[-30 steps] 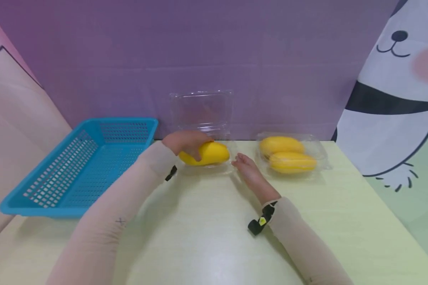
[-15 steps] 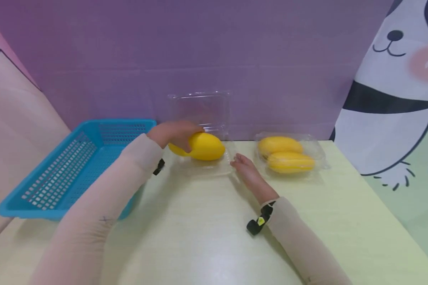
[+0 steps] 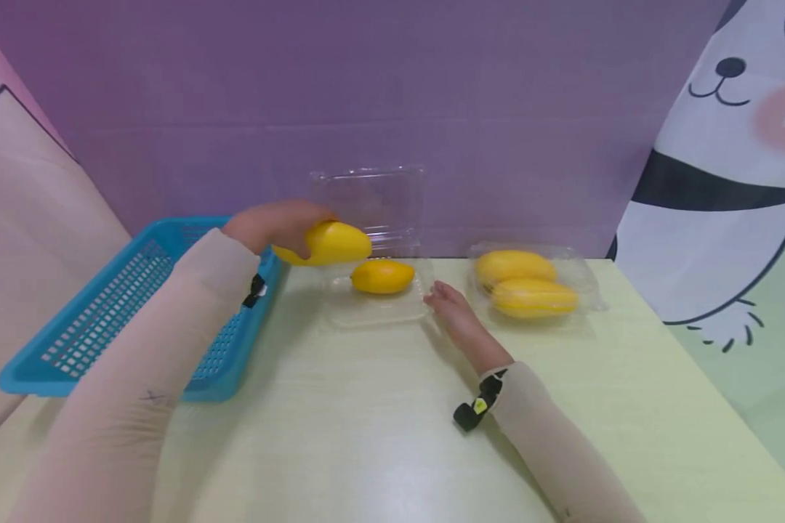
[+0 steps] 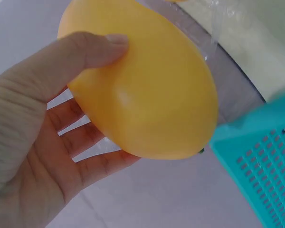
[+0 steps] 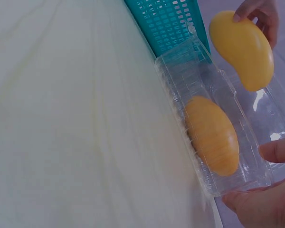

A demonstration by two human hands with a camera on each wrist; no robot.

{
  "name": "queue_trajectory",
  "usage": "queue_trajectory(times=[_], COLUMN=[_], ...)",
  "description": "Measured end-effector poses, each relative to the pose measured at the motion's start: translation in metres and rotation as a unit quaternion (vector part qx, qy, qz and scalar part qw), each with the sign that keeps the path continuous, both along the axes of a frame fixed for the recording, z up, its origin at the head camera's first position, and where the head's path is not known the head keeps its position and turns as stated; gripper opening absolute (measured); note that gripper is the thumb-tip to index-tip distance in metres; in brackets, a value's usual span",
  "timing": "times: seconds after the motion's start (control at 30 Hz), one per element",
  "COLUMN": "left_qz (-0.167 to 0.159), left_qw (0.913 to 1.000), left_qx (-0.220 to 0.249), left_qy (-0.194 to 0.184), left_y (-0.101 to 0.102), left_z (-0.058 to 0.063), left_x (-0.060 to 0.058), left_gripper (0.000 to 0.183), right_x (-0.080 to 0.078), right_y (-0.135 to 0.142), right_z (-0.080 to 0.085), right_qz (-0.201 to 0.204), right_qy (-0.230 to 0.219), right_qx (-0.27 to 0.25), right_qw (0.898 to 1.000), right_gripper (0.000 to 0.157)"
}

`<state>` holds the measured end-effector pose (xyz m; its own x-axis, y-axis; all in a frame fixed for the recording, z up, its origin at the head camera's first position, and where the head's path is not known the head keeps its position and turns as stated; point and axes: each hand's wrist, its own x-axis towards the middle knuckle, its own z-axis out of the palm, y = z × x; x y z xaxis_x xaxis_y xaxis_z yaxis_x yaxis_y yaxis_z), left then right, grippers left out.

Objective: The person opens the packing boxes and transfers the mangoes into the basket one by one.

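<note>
My left hand (image 3: 278, 221) grips a yellow mango (image 3: 336, 243) in the air beside the blue basket's right rim. In the left wrist view the thumb lies across the mango (image 4: 147, 90) and the fingers curl behind it. A second mango (image 3: 384, 277) lies in an open clear plastic box (image 3: 366, 316), whose lid (image 3: 369, 203) stands up against the purple backdrop. My right hand (image 3: 456, 316) is at the box's right end. In the right wrist view its thumb and fingers pinch the box's end wall (image 5: 247, 186).
A blue perforated basket (image 3: 235, 363) stands on the left of the pale table (image 3: 392, 428). To the right is another clear box (image 3: 578, 272) with two mangoes (image 3: 534, 298) inside. Purple cloth (image 3: 392, 87) hangs behind the table.
My left hand has lifted one mango out of the open box and carried it up and left toward the basket, uncovering the second mango. My right hand has stayed at the box.
</note>
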<state>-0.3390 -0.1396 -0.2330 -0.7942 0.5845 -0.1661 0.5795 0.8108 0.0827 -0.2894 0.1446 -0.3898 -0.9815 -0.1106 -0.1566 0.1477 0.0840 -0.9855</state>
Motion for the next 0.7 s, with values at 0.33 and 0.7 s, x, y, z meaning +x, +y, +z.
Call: queue_trajectory(times=[0.33, 0.7], left_qz=[0.034, 0.065], left_qw=[0.9993, 0.9976], left_qx=[0.0, 0.014], left_qy=[0.012, 0.019], left_y=[-0.037, -0.084], left_z=[0.013, 0.01], left_x=[0.0, -0.003], left_gripper=[0.071, 0.069], right_x=[0.0, 0.002], right_y=[0.004, 0.003], right_z=[-0.002, -0.004], right_qz=[-0.002, -0.005], right_qy=[0.003, 0.01], right_qx=[0.009, 0.0], right_qw=[1.0, 1.0], right_gripper=[0.061, 0.062])
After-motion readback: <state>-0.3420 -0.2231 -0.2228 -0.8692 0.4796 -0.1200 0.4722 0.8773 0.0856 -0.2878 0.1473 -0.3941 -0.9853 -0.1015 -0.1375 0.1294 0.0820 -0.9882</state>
